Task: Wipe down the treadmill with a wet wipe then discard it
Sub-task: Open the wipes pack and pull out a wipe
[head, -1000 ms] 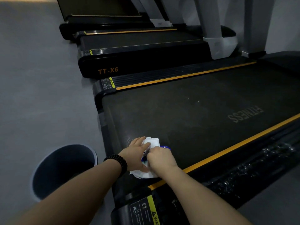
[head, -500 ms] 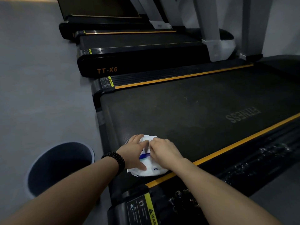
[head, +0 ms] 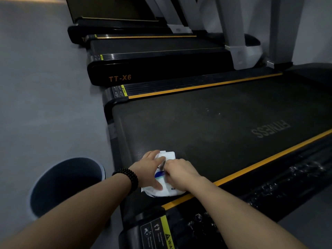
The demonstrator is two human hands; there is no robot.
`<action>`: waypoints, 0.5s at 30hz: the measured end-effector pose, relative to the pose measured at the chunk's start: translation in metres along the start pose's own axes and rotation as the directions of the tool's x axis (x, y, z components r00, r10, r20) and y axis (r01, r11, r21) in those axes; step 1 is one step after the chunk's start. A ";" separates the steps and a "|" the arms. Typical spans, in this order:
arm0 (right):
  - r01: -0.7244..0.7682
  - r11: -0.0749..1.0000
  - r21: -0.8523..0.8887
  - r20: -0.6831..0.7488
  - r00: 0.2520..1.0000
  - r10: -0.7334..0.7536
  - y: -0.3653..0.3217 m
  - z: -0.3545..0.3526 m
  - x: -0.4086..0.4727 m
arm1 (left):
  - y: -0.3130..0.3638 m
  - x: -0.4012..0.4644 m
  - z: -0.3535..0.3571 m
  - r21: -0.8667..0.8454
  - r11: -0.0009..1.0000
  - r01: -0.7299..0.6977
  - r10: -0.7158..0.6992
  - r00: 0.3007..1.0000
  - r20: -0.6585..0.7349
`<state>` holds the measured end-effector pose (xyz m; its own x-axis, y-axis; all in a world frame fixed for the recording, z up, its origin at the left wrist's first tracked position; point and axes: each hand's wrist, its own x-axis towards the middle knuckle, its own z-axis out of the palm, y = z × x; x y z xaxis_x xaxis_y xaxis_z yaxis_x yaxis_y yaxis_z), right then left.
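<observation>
A white wet-wipe pack (head: 166, 189) with a blue mark lies on the black treadmill belt (head: 215, 126), near its rear end and close to the orange side stripe. My left hand (head: 148, 168), with a dark bead bracelet on its wrist, presses flat on the pack's left side. My right hand (head: 179, 172) rests on the pack's right side, its fingertips pinched at the top flap. Whether a wipe is out of the pack is hidden by the hands.
A round dark bin (head: 66, 184) stands open on the grey floor left of the treadmill's rear end. A second treadmill (head: 158, 69) marked TT-X6 sits beyond, with a third behind it. Grey uprights (head: 239, 42) rise at the back right.
Both hands stayed on the pack. My right hand shifted from its lower part up toward the top flap, and my view moved slightly.
</observation>
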<state>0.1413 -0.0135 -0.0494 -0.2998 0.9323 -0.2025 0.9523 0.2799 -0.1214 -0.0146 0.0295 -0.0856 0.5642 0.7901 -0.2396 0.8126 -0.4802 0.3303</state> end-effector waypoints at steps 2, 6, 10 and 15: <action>0.004 1.000 0.015 0.003 1.000 -0.005 0.002 -0.003 -0.001 | -0.001 0.001 0.000 0.001 1.000 0.003 -0.003 1.000 0.008; 0.007 1.000 0.027 0.028 1.000 -0.007 0.004 -0.008 -0.002 | -0.001 0.002 0.001 0.000 1.000 0.009 -0.009 1.000 0.025; -0.013 0.998 0.058 0.018 1.000 0.012 0.003 -0.011 -0.003 | -0.001 0.003 0.001 0.011 1.000 0.016 -0.017 0.999 0.044; -0.045 0.992 0.121 -0.019 0.999 0.048 0.002 -0.017 -0.003 | -0.003 0.009 0.001 0.021 0.999 0.028 -0.030 0.995 0.095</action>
<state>0.1453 -0.0122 -0.0329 -0.2529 0.9488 -0.1892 0.9510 0.2078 -0.2291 -0.0120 0.0375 -0.0901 0.5508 0.7643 -0.3355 0.8311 -0.4654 0.3042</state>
